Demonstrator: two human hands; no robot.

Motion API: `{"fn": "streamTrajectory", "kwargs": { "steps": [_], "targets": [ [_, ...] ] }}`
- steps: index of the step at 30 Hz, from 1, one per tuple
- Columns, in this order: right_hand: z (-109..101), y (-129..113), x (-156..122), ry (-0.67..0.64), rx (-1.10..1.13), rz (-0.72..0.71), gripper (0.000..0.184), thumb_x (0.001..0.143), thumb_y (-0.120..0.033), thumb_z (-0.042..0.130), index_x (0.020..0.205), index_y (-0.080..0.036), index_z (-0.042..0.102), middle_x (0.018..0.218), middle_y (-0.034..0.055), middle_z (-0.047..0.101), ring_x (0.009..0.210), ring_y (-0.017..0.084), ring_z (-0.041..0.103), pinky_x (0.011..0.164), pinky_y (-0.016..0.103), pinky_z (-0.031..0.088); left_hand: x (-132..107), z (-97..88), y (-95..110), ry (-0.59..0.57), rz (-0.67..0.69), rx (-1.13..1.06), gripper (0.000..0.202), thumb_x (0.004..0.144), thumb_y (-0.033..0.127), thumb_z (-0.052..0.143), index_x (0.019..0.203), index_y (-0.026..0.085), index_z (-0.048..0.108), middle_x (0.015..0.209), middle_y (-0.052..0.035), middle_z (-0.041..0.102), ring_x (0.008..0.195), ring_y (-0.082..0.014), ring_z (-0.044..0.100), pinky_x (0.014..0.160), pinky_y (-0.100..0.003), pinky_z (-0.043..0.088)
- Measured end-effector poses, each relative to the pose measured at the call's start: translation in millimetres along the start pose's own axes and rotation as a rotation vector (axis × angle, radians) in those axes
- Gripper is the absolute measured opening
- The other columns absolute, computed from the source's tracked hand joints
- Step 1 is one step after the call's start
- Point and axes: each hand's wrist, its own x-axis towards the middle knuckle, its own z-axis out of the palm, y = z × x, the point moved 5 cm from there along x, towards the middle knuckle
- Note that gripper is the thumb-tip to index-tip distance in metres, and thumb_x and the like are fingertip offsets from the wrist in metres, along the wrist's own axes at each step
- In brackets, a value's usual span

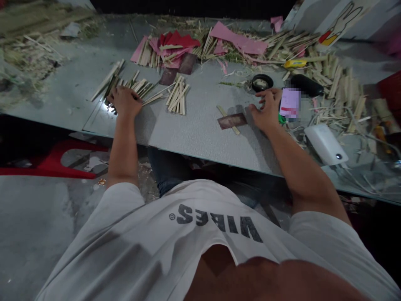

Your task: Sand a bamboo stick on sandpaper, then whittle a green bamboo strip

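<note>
My left hand (127,101) rests over a loose pile of thin bamboo strips (142,90) on the left of the table; its fingertips are partly hidden, and I cannot make out whether they grip a strip. To its right lies a small crossed stack of pale strips (177,95). My right hand (267,109) hovers with fingers apart, holding nothing, beside a phone-like thing with a lilac screen (290,102). Left of that hand, a dark brown rectangular piece (232,121) lies across a single bamboo strip (235,129).
A round black container (262,82), a black mouse-like object (307,85) and a white power bank (326,144) with cables sit at right. Pink and red paper (239,39) and bamboo scraps line the back. A red plastic chair (62,156) stands below the table's left edge.
</note>
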Motion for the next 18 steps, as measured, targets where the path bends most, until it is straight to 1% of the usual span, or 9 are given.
{"fn": "streamTrajectory", "kwargs": {
  "steps": [1, 3, 5, 7, 11, 13, 15, 16, 18],
  "targets": [
    [-0.4, -0.2, 0.2, -0.003, -0.005, 0.002, 0.059, 0.105, -0.004, 0.091, 0.157, -0.024, 0.071, 0.187, 0.0248, 0.051, 0.143, 0.036, 0.077, 0.127, 0.063, 0.072, -3.8, -4.8, 3.3, 0.013, -0.034, 0.007, 0.024, 0.115, 0.025, 0.093, 0.137, 0.016, 0.096, 0.181, -0.0176, 0.070, 0.179, -0.0459, 0.045, 0.150, -0.081, 0.029],
    [-0.9, 0.3, 0.6, -0.013, -0.011, 0.017, 0.058, 0.107, -0.005, 0.090, 0.158, -0.026, 0.071, 0.189, 0.0227, 0.050, 0.145, 0.037, 0.076, 0.130, 0.064, 0.071, -9.1, -10.9, 9.1, 0.007, -0.067, -0.001, 0.028, 0.117, 0.024, 0.094, 0.145, 0.017, 0.095, 0.184, -0.0165, 0.069, 0.182, -0.0454, 0.047, 0.152, -0.078, 0.029],
    [-0.8, 0.8, 1.2, -0.030, -0.012, 0.032, 0.058, 0.109, -0.007, 0.089, 0.158, -0.030, 0.071, 0.192, 0.0204, 0.049, 0.148, 0.038, 0.075, 0.132, 0.067, 0.070, -11.0, -13.3, 11.7, -0.010, -0.083, -0.014, 0.024, 0.119, 0.024, 0.093, 0.142, 0.016, 0.094, 0.185, -0.0163, 0.067, 0.184, -0.0459, 0.045, 0.154, -0.079, 0.027],
    [-0.4, 0.5, 1.5, -0.043, -0.013, 0.040, 0.058, 0.109, -0.008, 0.089, 0.159, -0.030, 0.071, 0.194, 0.0199, 0.048, 0.151, 0.040, 0.075, 0.133, 0.070, 0.069, -10.5, -13.5, 11.2, -0.013, -0.091, -0.008, 0.019, 0.121, 0.025, 0.092, 0.138, 0.015, 0.093, 0.185, -0.0160, 0.067, 0.181, -0.0451, 0.044, 0.153, -0.078, 0.026],
    [-1.3, -2.6, 1.0, -0.023, -0.012, 0.025, 0.058, 0.105, -0.005, 0.089, 0.157, -0.024, 0.072, 0.190, 0.0237, 0.050, 0.147, 0.039, 0.076, 0.131, 0.069, 0.069, -8.1, -10.8, 7.8, 0.015, -0.083, 0.014, 0.023, 0.124, 0.030, 0.086, 0.137, 0.010, 0.089, 0.178, -0.0164, 0.071, 0.173, -0.0383, 0.041, 0.150, -0.075, 0.027],
    [-2.1, -3.4, 0.0, -0.015, -0.006, 0.012, 0.057, 0.106, -0.004, 0.090, 0.156, -0.024, 0.073, 0.190, 0.0237, 0.051, 0.144, 0.037, 0.076, 0.130, 0.067, 0.070, -7.6, -10.0, 6.5, 0.035, -0.077, 0.009, 0.023, 0.126, 0.024, 0.080, 0.140, 0.007, 0.086, 0.176, -0.0188, 0.072, 0.171, -0.0370, 0.043, 0.150, -0.076, 0.026],
    [-2.9, -2.4, -0.9, -0.015, 0.000, 0.010, 0.056, 0.108, -0.006, 0.091, 0.157, -0.027, 0.073, 0.192, 0.0224, 0.051, 0.144, 0.037, 0.076, 0.130, 0.067, 0.070, -7.8, -10.6, 5.5, 0.055, -0.071, 0.007, 0.021, 0.126, 0.018, 0.075, 0.140, 0.006, 0.084, 0.174, -0.0222, 0.072, 0.170, -0.0391, 0.046, 0.149, -0.080, 0.025],
    [-3.3, -1.4, -1.3, -0.016, 0.002, 0.012, 0.056, 0.109, -0.006, 0.091, 0.157, -0.028, 0.073, 0.193, 0.0214, 0.051, 0.145, 0.038, 0.075, 0.130, 0.068, 0.070, -8.2, -11.2, 5.3, 0.059, -0.062, -0.002, 0.019, 0.126, 0.015, 0.073, 0.139, 0.007, 0.084, 0.174, -0.0226, 0.072, 0.171, -0.0405, 0.046, 0.149, -0.082, 0.024],
    [-3.9, 0.4, -1.8, -0.022, -0.001, 0.007, 0.056, 0.111, -0.008, 0.092, 0.158, -0.031, 0.073, 0.193, 0.0185, 0.052, 0.146, 0.038, 0.075, 0.130, 0.070, 0.071, -9.5, -12.1, 7.9, 0.029, 0.000, -0.049, 0.020, 0.127, 0.014, 0.067, 0.138, 0.010, 0.083, 0.178, -0.0232, 0.068, 0.176, -0.0444, 0.039, 0.148, -0.087, 0.020]
  ]
}}
